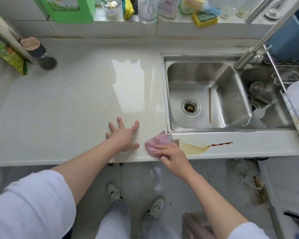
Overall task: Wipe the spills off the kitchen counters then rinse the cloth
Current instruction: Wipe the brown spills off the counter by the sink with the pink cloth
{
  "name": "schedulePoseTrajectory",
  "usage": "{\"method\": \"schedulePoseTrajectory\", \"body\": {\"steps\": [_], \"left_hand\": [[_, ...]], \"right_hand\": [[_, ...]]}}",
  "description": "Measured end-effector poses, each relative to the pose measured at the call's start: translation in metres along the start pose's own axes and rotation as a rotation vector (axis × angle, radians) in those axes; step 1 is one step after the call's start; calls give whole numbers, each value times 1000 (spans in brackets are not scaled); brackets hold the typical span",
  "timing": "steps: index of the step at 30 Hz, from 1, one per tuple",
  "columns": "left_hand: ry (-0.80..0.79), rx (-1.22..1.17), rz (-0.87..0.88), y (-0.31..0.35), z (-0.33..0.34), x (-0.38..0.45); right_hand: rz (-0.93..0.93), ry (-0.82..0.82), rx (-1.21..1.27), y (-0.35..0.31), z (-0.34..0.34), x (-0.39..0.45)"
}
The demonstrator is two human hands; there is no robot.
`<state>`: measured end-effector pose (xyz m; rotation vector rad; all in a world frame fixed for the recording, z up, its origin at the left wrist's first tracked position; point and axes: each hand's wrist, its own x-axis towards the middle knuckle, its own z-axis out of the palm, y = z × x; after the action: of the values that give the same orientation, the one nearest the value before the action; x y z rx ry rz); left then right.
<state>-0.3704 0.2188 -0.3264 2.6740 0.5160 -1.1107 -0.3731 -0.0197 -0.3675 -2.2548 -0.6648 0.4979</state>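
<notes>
A pink cloth lies flat on the white counter near its front edge, just left of the sink's front corner. My right hand presses down on the cloth's near side with its fingers laid over it. My left hand rests flat on the counter, fingers spread, a little left of the cloth. Right of the cloth, on the narrow strip in front of the sink, lies a smeared yellowish spill and beyond it a thin dark red streak.
The steel sink holds a chopstick; its tap arches over it. A dish rack stands at the right. A pepper grinder and a green packet stand at the back left. Sponges and bottles line the sill.
</notes>
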Motion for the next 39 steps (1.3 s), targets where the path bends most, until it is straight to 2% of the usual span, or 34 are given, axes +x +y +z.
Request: {"method": "schedulePoseTrajectory", "body": {"steps": [2, 4, 6, 8, 9, 10, 13, 14, 15, 16, 19, 20, 21, 22, 25, 26, 27, 28, 30, 32, 33, 34, 36, 39], "left_hand": [[-2, -8, 6, 0, 1, -1], [-2, -16, 9, 1, 2, -1], [-4, -14, 7, 1, 1, 0], [-13, -15, 4, 1, 1, -1], [-13, -12, 6, 2, 0, -1], [-13, -9, 5, 2, 0, -1], [-9, -2, 5, 3, 0, -1], [-8, -1, 5, 3, 0, -1], [-6, -1, 7, 3, 0, 0], [-6, 0, 9, 3, 0, 0], [-17, 4, 14, 4, 1, 0], [-18, 2, 16, 3, 1, 1], [-21, 0, 15, 3, 2, 1], [-22, -2, 12, 2, 1, 1], [-26, -6, 13, 2, 1, 1], [-26, -12, 14, 2, 1, 1], [-25, -14, 16, 3, 1, 1], [-26, -13, 17, 3, 1, 1], [-29, -7, 16, 2, 0, 1], [-35, -12, 16, 1, 1, 1], [-33, -13, 18, 2, 1, 2], [-32, -12, 18, 1, 1, 2], [-34, -12, 12, 1, 1, 2], [-40, -13, 11, 2, 1, 1]], "right_hand": [[127, 50, 66, 28, -40, -1], [355, 313, 83, 58, -79, -7], [585, 681, 125, 84, -95, -14], [739, 873, 177, 85, -79, -8], [704, 855, 151, 76, -66, -3], [590, 732, 105, 63, -50, 0], [115, 108, 3, 45, -34, -10], [60, 5, 13, 50, -46, -15], [64, 25, 10, 60, -61, -19], [140, 144, 10, 72, -76, -23], [601, 713, 17, 104, -100, -32], [702, 826, 22, 104, -93, -29], [701, 860, 26, 95, -83, -23], [618, 781, 15, 83, -71, -16], [206, 263, 4, 65, -52, -18], [159, 136, 33, 66, -64, -22], [188, 94, 73, 72, -82, -24], [258, 155, 83, 82, -99, -26], [514, 470, 22, 102, -128, -30], [807, 765, 17, 114, -129, -30], [854, 844, 24, 108, -118, -23], [811, 862, 39, 97, -102, -12], [598, 680, 106, 68, -67, 4], [166, 189, 112, 43, -40, -9]]}}
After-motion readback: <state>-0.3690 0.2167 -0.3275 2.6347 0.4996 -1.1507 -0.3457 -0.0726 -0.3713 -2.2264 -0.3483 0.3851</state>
